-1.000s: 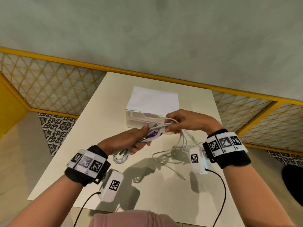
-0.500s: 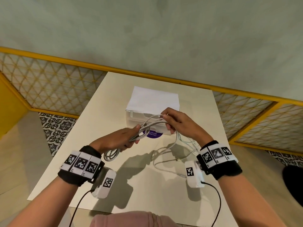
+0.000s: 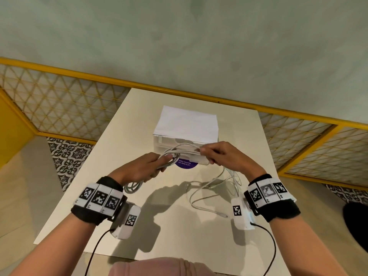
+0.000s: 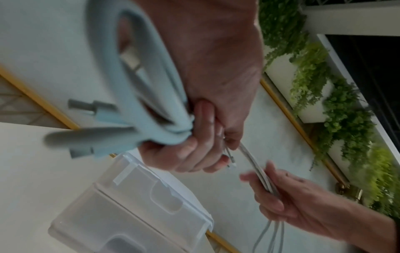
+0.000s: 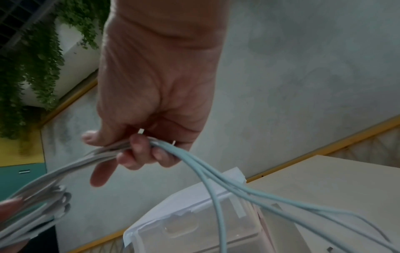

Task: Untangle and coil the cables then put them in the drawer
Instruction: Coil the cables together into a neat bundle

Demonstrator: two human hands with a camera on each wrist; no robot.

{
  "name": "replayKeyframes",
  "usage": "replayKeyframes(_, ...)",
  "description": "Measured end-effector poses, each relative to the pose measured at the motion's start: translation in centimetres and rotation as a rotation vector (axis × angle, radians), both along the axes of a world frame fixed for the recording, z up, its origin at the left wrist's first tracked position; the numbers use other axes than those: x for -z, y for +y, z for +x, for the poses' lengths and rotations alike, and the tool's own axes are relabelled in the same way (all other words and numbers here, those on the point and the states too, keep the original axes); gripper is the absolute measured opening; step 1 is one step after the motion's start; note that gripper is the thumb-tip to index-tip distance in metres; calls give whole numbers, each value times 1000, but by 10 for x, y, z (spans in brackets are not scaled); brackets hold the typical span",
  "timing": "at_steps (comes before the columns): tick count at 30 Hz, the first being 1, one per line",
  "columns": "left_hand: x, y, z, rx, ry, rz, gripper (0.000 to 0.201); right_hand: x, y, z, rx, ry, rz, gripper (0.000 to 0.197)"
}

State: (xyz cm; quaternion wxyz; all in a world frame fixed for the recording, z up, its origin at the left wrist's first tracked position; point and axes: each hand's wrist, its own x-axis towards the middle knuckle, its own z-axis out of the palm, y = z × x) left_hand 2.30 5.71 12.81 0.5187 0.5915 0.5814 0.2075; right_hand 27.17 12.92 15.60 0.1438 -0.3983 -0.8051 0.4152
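Pale grey charging cables (image 3: pixel 180 151) stretched taut between two hands above a cream table (image 3: pixel 179 226), in front of a translucent plastic drawer unit (image 3: pixel 186 126) with drawers closed. Left hand (image 3: pixel 143 168) clamped around a gathered bundle, finished loops (image 3: pixel 133 187) hanging below the wrist; right hand (image 3: pixel 223 156) pinching the strands at the far end, loose lengths (image 3: pixel 211 196) trailing down onto the tabletop, one plug (image 3: pixel 224 215) lying free. From the left wrist: fingers (image 4: pixel 194 154) curled tight over the coil (image 4: pixel 138 82), connectors (image 4: pixel 86 105) sticking out, blurred. From the right wrist: thumb and curled fingers (image 5: pixel 138 152) closed on several strands (image 5: pixel 216 178) fanning out over the drawer unit (image 5: pixel 194 226). Judged roughly midway: part coiled, a fair tail apparently not yet wound, nothing visibly stowed, no drawer opened.
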Motion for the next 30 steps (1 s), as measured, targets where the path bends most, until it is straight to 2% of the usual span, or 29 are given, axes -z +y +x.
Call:
replayKeyframes(4, 0, -1, -2, 31, -8, -48, 50, 3, -4, -3, 59, -31, 18, 18)
replayKeyframes(7, -1, -5, -2, 86, 59, -75, 51, -3, -3, -7, 44, -66, 84, 68)
replayKeyframes(8, -2, -5, -1, 105, 84, -73, 51, -3, -4, -10, 9, -97, 137, 77)
replayKeyframes(9, -4, -6, 0, 117, 106, -63, 51, -2, -5, -14, -44, -127, 209, 79)
replayKeyframes(11, -8, -6, 2, 118, 138, -30, 51, 6, -8, -21, -124, -159, 330, 57)
replayKeyframes(13, -14, -4, 1, 86, 170, 14, 51, 13, -12, -26, -103, -137, 359, 25)
replayKeyframes(14, -18, -2, 0, 69, 187, 40, 51, 17, -14, -26, -83, -113, 349, 15)
replayKeyframes(18, -29, 5, -5, 54, 245, 118, 50, 27, -19, -26, -27, -166, 272, 23)
replayKeyframes(22, -27, 8, -17, 0, 185, 83, 50, 22, -19, -20, 64, -6, 59, 29)
replayKeyframes(25, -20, 6, -22, 9, 169, 22, 50, 19, -18, -13, 96, 7, 161, 19)
replayKeyframes(30, 0, 0, -3, 51, 184, 10, 48, 19, -13, -19, 225, 78, 271, 23)
